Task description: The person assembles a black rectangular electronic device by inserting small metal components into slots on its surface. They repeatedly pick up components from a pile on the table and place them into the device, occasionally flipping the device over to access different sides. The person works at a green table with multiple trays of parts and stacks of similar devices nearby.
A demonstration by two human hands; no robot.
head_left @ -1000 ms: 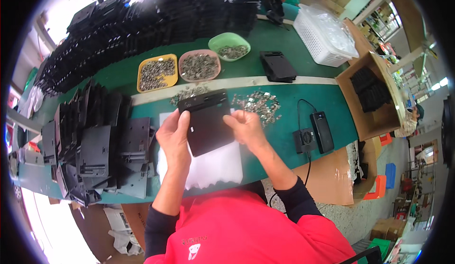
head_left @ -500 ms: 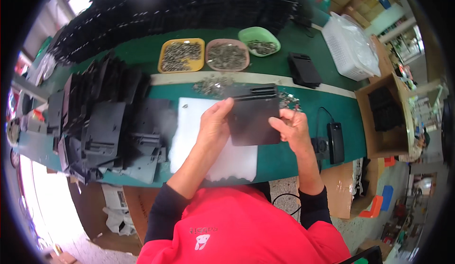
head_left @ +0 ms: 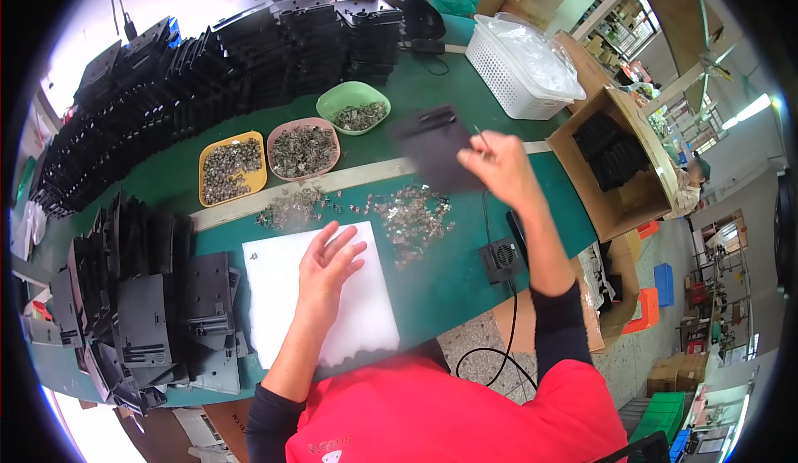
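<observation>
My right hand [head_left: 505, 168] is closed on the edge of a flat black plastic panel [head_left: 434, 151] with slots along its far end, held toward the far right of the green table and slightly blurred. A thin dark tip shows by its fingers; I cannot make out what it is. Over a white foam sheet [head_left: 366, 297], my left hand [head_left: 327, 268] is open and holds nothing, fingers apart. One small metal piece [head_left: 253, 256] lies at the sheet's far left corner. Loose small metal parts [head_left: 411, 218] are spread between the hands.
A yellow tray [head_left: 260, 187], a pink tray [head_left: 334, 160] and a green bowl [head_left: 331, 101] hold small metal parts. Black panels stand stacked at left [head_left: 141, 313] and along the back [head_left: 249, 56]. At right are a white basket [head_left: 515, 89], a cardboard box [head_left: 573, 176] and a small fan [head_left: 500, 259].
My right hand has carried the black panel away to the far right. My left hand has let go of it and opened over the foam sheet. The view has turned rightward.
</observation>
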